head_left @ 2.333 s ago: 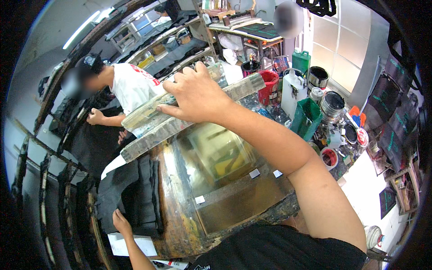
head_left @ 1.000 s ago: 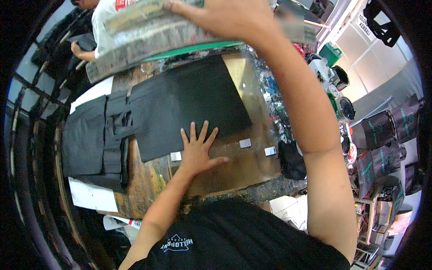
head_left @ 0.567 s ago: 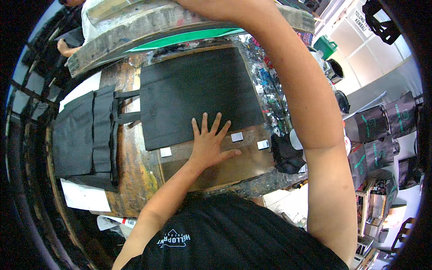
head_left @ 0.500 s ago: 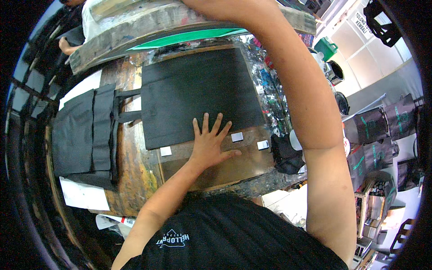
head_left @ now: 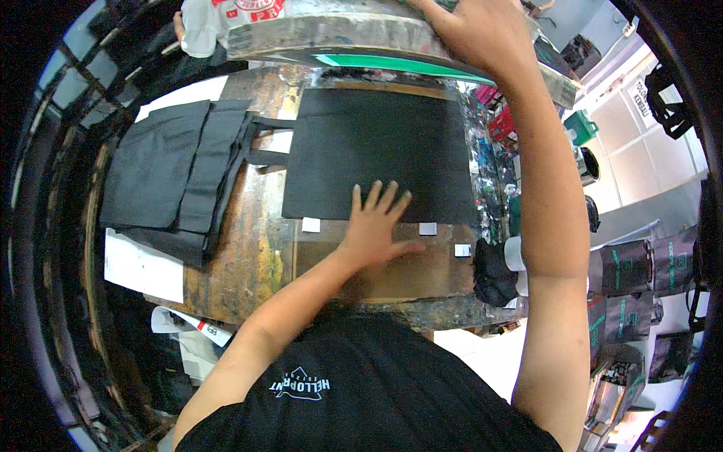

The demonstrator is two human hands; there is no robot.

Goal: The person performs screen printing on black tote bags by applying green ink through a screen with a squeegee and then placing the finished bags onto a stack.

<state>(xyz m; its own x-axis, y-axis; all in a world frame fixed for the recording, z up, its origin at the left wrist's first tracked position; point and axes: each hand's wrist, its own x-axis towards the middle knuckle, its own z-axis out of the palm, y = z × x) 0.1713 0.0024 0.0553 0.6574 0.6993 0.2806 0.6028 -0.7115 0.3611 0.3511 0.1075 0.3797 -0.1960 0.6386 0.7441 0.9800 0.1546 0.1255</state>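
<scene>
Black bag (head_left: pixel 376 143), one, laid flat on the brown board (head_left: pixel 324 260), straps (head_left: pixel 269 158) at its left, near edge close along two white tabs (head_left: pixel 428 228); left hand (head_left: pixel 373 230), fingers spread, over that edge; right hand (head_left: pixel 486 34), well apart from the left, at the raised frame (head_left: pixel 339 38) beyond the bag's far edge — fingertips cropped, grip cannot be told. Step in hand, by appearance: squaring and flattening the bag. Next move, as judged, calls for lifting the left hand clear — bag unshifted — and lowering the frame evenly.
</scene>
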